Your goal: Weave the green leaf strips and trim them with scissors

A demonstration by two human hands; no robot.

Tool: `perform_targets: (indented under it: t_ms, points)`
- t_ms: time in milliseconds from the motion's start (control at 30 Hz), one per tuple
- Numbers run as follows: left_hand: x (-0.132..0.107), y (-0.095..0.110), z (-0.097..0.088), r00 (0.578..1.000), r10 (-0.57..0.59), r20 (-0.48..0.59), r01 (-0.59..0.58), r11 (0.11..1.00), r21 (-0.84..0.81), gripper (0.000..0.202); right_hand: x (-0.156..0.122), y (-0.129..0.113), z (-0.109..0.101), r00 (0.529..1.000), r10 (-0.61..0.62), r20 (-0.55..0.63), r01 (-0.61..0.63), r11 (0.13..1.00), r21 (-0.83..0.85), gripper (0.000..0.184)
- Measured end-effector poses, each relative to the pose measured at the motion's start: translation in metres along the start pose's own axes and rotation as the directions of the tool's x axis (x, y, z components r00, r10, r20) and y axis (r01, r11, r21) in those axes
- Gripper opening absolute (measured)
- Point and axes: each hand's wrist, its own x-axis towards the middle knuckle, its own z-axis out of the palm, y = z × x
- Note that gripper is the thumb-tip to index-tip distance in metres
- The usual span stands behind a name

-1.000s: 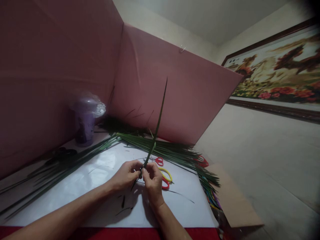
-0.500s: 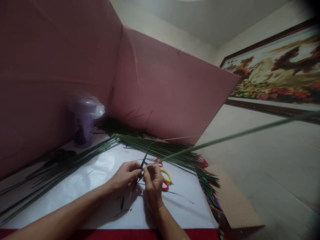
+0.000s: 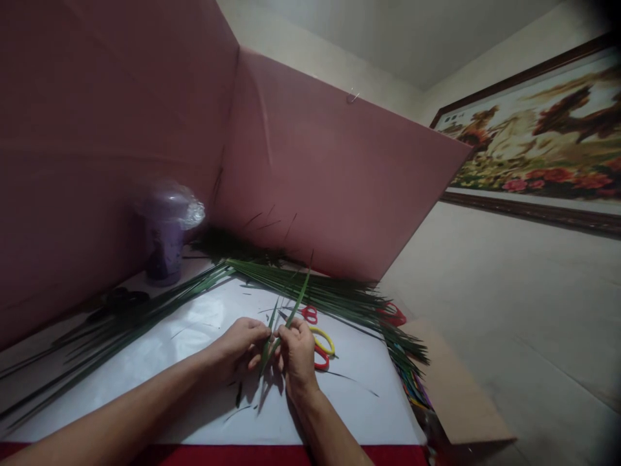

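Above the white table top, my left hand (image 3: 246,343) and my right hand (image 3: 297,353) are close together, each closed in a pinch. Between them are narrow green leaf strips (image 3: 301,291), which cross at the fingertips with ends pointing up and down. My left fingers pinch one strip, and my right fingers grip another that slants upward. The exact crossing is partly hidden by the fingers. Just beside my right hand lie scissors with yellow and red handles (image 3: 324,343), and a small red-handled pair (image 3: 309,314) lies farther back.
Long green leaves (image 3: 301,279) fan across the back of the white surface (image 3: 194,382) and down its left side. A purple cup (image 3: 163,252) with clear plastic stands at back left. Pink panels (image 3: 330,168) rise behind. A brown board (image 3: 453,388) is at right.
The long strip that stretched far to the upper right from my right hand now points up and is seen as a shorter blade. Both hands have stayed nearly in place.
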Motion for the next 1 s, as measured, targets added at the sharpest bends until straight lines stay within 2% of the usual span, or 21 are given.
perform_targets:
  t_ms: [100,167,367,633,800,1000]
  points:
    - [0.0016,0.0008,0.0001,0.995,0.096,-0.035,-0.096,0.995,0.010,0.027,0.0011,-0.0011,-0.0008,0.997,-0.075,-0.020,0.077,0.995,0.063,0.028]
    - [0.0024,-0.0002,0.0002,0.992,0.123,-0.023,-0.122,0.992,0.022,0.030,0.0020,-0.0019,-0.0012,0.995,-0.098,-0.019,0.099,0.991,0.092,0.029]
    - [-0.0004,-0.0027,0.0047,0.999,0.042,-0.024,-0.041,0.998,0.052,0.028,0.0031,-0.0040,-0.0013,0.989,0.146,0.010,-0.146,0.988,0.056,0.029]
    - [-0.0044,0.0065,0.0084,0.992,0.121,-0.023,-0.118,0.988,0.097,0.022,0.0036,-0.0005,-0.0033,0.994,0.103,-0.026,-0.104,0.993,-0.047,0.033]
    - [-0.0031,0.0023,0.0075,0.996,0.051,-0.068,-0.047,0.997,0.065,0.021,0.0025,-0.0024,-0.0039,0.996,0.084,0.017,-0.084,0.996,0.010,0.033]
    - [0.0006,-0.0011,0.0073,0.999,0.045,-0.025,-0.048,0.991,-0.127,0.020,0.0027,-0.0023,-0.0034,0.992,0.118,-0.038,-0.116,0.991,0.062,0.026]
